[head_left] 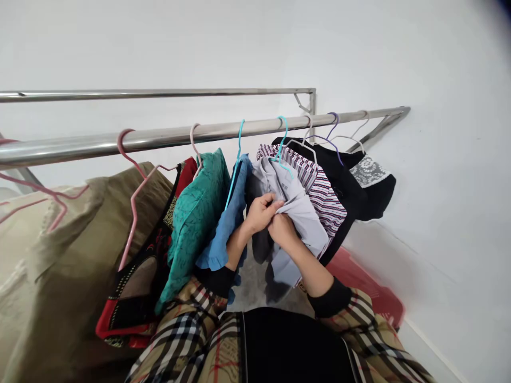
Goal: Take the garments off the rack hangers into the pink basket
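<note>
A light grey shirt [297, 205] hangs from a turquoise hanger [283, 133] on the front metal rail. My left hand [261, 211] pinches the front of this shirt, fingers closed on the cloth. Right beside it, my right hand [282, 230] is closed on the same shirt, slightly lower, its fingertips partly hidden in the folds. A blue ruffled garment [221, 239] on another turquoise hanger [239, 143] hangs next to my left forearm. Behind the grey shirt is a striped garment [327, 205] on a pale hanger.
The front rail [159, 137] runs across, with a second rail [159, 94] behind it. Left hang a green garment [199, 213], a red and black garment [139, 282] and a khaki one [80, 255]. Black clothing [375, 199] hangs right, above a red plastic container [371, 287] near the wall.
</note>
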`<state>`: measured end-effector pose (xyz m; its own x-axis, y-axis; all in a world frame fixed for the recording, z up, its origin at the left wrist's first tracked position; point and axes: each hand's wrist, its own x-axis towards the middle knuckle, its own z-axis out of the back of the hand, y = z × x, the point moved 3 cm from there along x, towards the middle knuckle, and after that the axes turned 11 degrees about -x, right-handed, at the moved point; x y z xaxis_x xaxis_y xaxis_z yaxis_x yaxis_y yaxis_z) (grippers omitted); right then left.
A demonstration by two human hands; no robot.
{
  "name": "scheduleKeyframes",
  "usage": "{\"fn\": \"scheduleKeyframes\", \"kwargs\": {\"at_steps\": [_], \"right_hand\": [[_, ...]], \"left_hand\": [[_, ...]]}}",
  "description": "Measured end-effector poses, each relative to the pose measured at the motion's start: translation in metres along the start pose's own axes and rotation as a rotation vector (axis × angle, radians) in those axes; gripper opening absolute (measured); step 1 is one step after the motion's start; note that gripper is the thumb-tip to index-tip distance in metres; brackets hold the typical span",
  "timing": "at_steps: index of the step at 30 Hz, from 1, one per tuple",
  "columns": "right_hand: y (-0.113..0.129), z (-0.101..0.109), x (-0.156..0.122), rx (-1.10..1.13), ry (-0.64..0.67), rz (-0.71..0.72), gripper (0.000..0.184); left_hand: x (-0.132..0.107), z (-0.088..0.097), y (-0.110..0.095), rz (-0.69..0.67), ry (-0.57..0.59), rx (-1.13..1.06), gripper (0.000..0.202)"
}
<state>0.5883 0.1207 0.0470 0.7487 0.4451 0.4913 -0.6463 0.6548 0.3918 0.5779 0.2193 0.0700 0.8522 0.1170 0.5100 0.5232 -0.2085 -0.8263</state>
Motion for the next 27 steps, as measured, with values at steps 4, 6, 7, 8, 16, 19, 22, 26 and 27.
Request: {"fn": "scheduleKeyframes", "kwargs": {"at_steps": [4,6,7,8,16,19,22,26,27], "right_hand": [[0.009,-0.013,0.004,-0.005,0.073,0.020,0.022],[0.009,-0.015,0.000,0.003,0.092,0.031,0.020],[0.009,-0.015,-0.003,0.020,0.101,0.034,0.018],[0.007,-0.014,-0.007,0.046,0.108,0.029,0.019],[-0.005,0.000,-0.036,0.132,0.168,-0.070,0.018],[-0.011,0.011,-0.049,0.170,0.195,-0.077,0.022],[-0.016,0.025,-0.060,0.187,0.218,-0.061,0.021],[-0.016,0.047,-0.069,0.215,0.254,-0.004,0.019],[-0.014,0.052,-0.070,0.233,0.241,0.014,0.019]], "left_hand": [[-0.002,0.011,0.000,-0.014,-0.001,-0.003,0.033],[-0.001,0.021,0.006,-0.013,-0.061,-0.022,0.034],[-0.001,0.026,0.011,-0.009,-0.092,-0.034,0.035],[0.000,0.029,0.016,0.001,-0.115,-0.050,0.038],[0.004,0.037,0.048,0.048,-0.189,-0.215,0.054],[-0.005,0.042,0.053,0.018,-0.111,-0.187,0.060],[-0.024,0.046,0.050,-0.063,0.059,-0.118,0.070],[-0.057,0.037,0.044,-0.110,0.260,0.132,0.105],[-0.065,0.032,0.044,-0.105,0.302,0.217,0.115]]}}
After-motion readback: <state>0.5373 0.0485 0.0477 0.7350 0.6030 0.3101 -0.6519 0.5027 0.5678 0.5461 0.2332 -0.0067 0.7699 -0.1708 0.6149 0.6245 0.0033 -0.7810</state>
